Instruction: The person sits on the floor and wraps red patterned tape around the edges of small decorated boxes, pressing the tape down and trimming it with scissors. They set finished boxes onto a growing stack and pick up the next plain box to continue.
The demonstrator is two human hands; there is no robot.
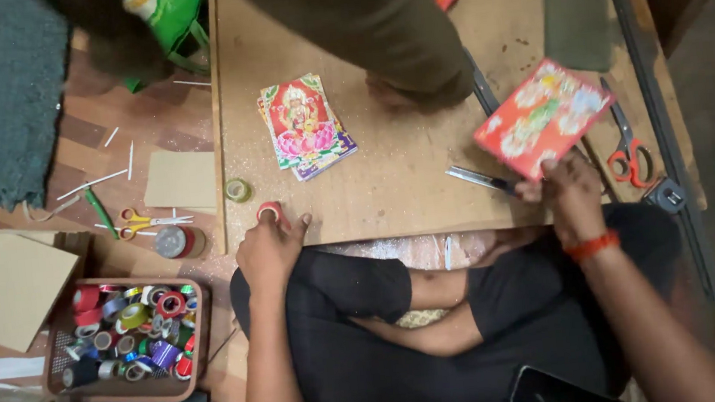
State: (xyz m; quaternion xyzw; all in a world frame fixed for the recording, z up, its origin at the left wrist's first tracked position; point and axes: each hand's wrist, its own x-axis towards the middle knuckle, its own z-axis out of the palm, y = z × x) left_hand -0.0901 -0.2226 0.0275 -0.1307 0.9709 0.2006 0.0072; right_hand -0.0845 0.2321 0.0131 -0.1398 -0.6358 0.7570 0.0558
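Two hands at work: my left hand pinches a small round red tape roll on the wooden board, while at three o'clock my right hand grips a glossy red floral card and a slim metal blade.

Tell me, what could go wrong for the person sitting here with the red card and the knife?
1. The right hand seems to hold both the red floral card and a small craft knife; its blade might nick a finger or scratch the card.
2. The left hand grips a red tape roll right at the board's near edge, so it could drop into the lap.
3. Another person's hand rests close by and could get bumped.
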